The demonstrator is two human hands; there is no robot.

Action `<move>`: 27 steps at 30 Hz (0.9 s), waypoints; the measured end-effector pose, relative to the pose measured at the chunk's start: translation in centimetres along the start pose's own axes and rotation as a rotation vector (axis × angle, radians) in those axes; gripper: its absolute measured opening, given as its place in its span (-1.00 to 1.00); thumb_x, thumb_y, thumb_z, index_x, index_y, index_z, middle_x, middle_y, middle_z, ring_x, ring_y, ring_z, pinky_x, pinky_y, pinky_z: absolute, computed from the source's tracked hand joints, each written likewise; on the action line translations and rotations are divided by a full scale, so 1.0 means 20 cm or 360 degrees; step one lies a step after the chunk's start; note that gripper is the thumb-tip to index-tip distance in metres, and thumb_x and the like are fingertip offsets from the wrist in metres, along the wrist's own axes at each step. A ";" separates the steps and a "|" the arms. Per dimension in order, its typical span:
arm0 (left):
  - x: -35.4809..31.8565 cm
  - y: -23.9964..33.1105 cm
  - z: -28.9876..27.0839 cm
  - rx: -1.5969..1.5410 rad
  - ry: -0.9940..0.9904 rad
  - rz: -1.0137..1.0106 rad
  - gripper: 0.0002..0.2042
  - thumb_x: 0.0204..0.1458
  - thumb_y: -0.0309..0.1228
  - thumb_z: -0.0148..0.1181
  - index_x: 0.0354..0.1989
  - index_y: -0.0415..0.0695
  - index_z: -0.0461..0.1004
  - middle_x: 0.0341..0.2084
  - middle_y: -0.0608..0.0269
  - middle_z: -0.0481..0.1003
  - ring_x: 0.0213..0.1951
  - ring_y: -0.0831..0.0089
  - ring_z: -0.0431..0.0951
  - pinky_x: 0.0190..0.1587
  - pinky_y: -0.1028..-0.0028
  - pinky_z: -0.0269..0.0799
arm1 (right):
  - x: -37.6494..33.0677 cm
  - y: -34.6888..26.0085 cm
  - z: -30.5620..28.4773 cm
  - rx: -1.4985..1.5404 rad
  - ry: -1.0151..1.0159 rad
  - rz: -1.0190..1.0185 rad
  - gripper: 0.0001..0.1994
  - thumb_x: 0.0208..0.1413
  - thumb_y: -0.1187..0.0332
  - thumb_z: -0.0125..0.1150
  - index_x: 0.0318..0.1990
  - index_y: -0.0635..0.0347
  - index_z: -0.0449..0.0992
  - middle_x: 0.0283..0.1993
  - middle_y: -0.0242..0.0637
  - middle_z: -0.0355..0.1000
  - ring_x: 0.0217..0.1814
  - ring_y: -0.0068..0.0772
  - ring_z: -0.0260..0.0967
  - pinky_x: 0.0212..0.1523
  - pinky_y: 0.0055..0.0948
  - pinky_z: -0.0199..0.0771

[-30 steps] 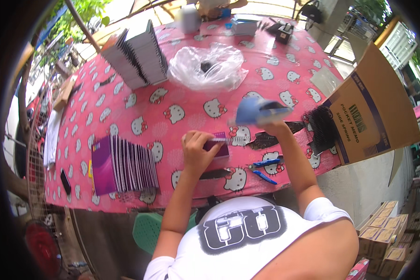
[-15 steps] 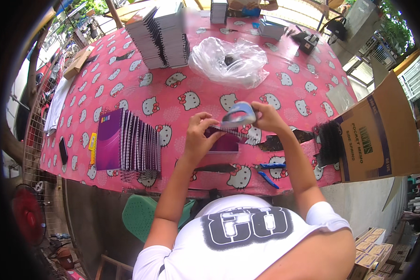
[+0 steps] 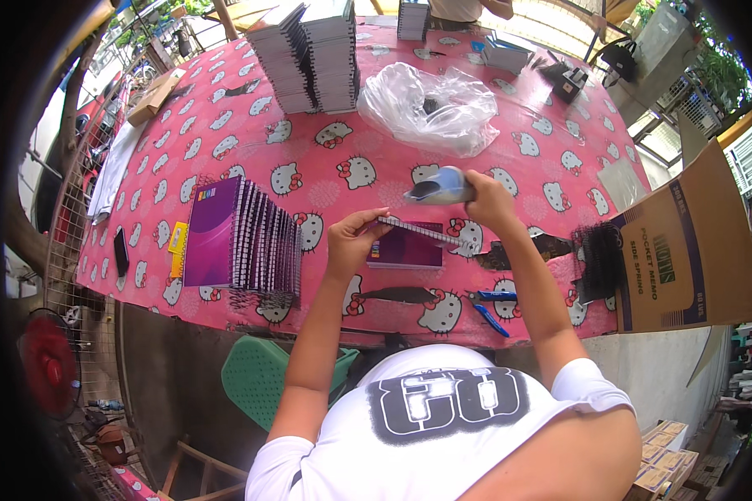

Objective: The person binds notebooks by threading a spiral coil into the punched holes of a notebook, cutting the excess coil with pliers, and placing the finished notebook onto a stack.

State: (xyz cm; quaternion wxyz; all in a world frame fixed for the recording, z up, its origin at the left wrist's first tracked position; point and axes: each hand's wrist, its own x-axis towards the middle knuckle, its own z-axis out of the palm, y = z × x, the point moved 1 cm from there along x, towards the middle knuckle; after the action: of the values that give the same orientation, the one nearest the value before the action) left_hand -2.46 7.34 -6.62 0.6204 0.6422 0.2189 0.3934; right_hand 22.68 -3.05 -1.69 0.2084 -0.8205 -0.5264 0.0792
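My left hand [image 3: 358, 242] is closed on one end of a small spiral notebook [image 3: 430, 231], tilted so that its coil-bound edge shows. Just below it a purple-covered notebook [image 3: 405, 255] lies flat on the table. In my right hand [image 3: 489, 200] is a grey-blue hand tool with a loop-shaped handle [image 3: 443, 185], raised above the notebook's far side. The tool's exact kind is hard to make out, and it is apart from the coil. Left of my left hand stands a row of purple spiral notebooks [image 3: 242, 238].
Tall notebook stacks [image 3: 330, 63] and a clear plastic bag [image 3: 430, 113] stand farther back on the pink tablecloth [image 3: 326, 188]. Blue-handled pliers [image 3: 493, 309] lie near the front edge. Black coils [image 3: 597, 259] sit by an open carton [image 3: 677, 242]. Another person [image 3: 459, 8] is across the table.
My right hand has swung the tool up and away from the notebook's coil, turning it. The left hand keeps its hold. The whole view has shifted slightly.
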 end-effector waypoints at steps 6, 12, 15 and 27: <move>0.01 0.01 0.03 -0.0455 -0.0190 -0.0050 -0.71 -0.06 -0.71 0.27 -0.12 -0.25 0.54 -0.25 0.22 0.58 -0.16 0.54 0.54 -0.08 0.56 0.50 | -0.28 0.25 -0.03 0.0064 0.0679 -0.0348 -0.60 -0.13 0.38 0.25 -0.05 0.20 0.42 0.04 -0.02 0.36 0.09 0.08 0.32 -0.01 -0.12 0.38; 0.00 0.17 0.15 -0.0453 -0.0052 0.0042 -0.79 -0.08 -0.69 0.30 -0.23 -0.28 0.54 -0.18 0.19 0.55 -0.22 0.58 0.53 -0.16 0.63 0.49 | -1.02 0.09 0.08 -0.0240 0.0180 -0.0268 -0.50 -0.05 0.21 0.32 0.05 0.21 0.39 -0.02 -0.06 0.35 0.07 -0.02 0.29 0.04 -0.11 0.29; -0.03 0.34 0.25 -0.0479 0.0258 -0.0109 -0.80 -0.09 -0.68 0.33 -0.25 -0.27 0.54 -0.22 0.20 0.56 -0.26 0.59 0.53 -0.23 0.65 0.49 | -1.10 0.08 0.11 -0.0156 0.0303 -0.0191 -0.56 0.02 0.28 0.28 0.05 0.24 0.41 -0.08 -0.08 0.36 0.00 -0.05 0.31 -0.02 -0.17 0.31; -0.19 0.59 0.26 0.0724 0.0386 0.0830 -0.77 -0.22 -0.69 0.38 -0.31 -0.28 0.59 -0.30 0.06 0.61 -0.34 0.40 0.57 -0.33 0.53 0.50 | -0.71 -0.56 -0.29 0.0723 0.0508 -0.0477 -0.58 -0.04 0.27 0.38 -0.01 0.20 0.48 -0.14 -0.11 0.40 -0.11 -0.13 0.40 -0.10 -0.28 0.42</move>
State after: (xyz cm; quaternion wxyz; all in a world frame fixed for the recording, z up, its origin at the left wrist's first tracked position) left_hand -3.18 -0.50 4.40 0.3102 0.7467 0.2016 0.5528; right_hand 9.30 -13.24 7.02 0.4755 -0.6683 -0.5710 0.0334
